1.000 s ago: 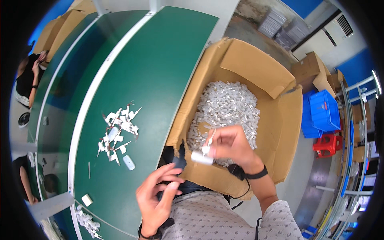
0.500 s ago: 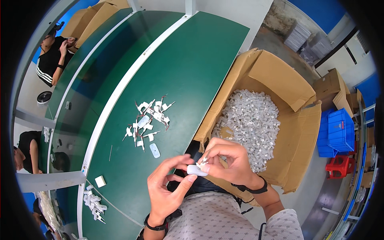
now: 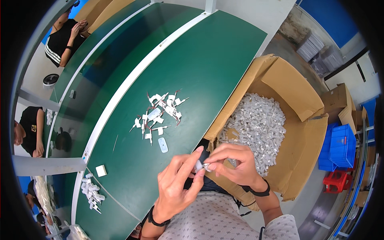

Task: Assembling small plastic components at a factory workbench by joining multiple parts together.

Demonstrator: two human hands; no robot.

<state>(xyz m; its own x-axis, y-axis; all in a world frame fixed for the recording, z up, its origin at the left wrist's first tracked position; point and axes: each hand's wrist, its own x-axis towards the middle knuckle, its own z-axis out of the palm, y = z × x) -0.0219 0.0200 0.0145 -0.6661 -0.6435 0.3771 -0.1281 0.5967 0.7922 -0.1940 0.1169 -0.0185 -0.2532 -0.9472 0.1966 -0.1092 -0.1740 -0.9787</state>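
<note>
The left hand (image 3: pixel 178 183) and the right hand (image 3: pixel 240 165) meet in front of the body, and each grip is closed: thumbs and fingertips pinch one small, pale, rounded plastic piece (image 3: pixel 199 165) between them. The right grip is at the end with a tiny white bit, too small to make out. Two hands on so little a thing probably help it sit steady — one alone might let it turn. Ahead and left of the grip, on the smooth green bench (image 3: pixel 208 60), lies a loose heap of white plastic parts with thin red wires (image 3: pixel 170 110), likely there for an easy reach. Nearer the grip is a flat, pale blue plastic oblong (image 3: pixel 163 145). Right of the grip stands a big, open, brown cardboard box (image 3: pixel 306 138) — its tall sides likely stop the many small, whitish plastic bits (image 3: pixel 260 128) inside from spilling.
</note>
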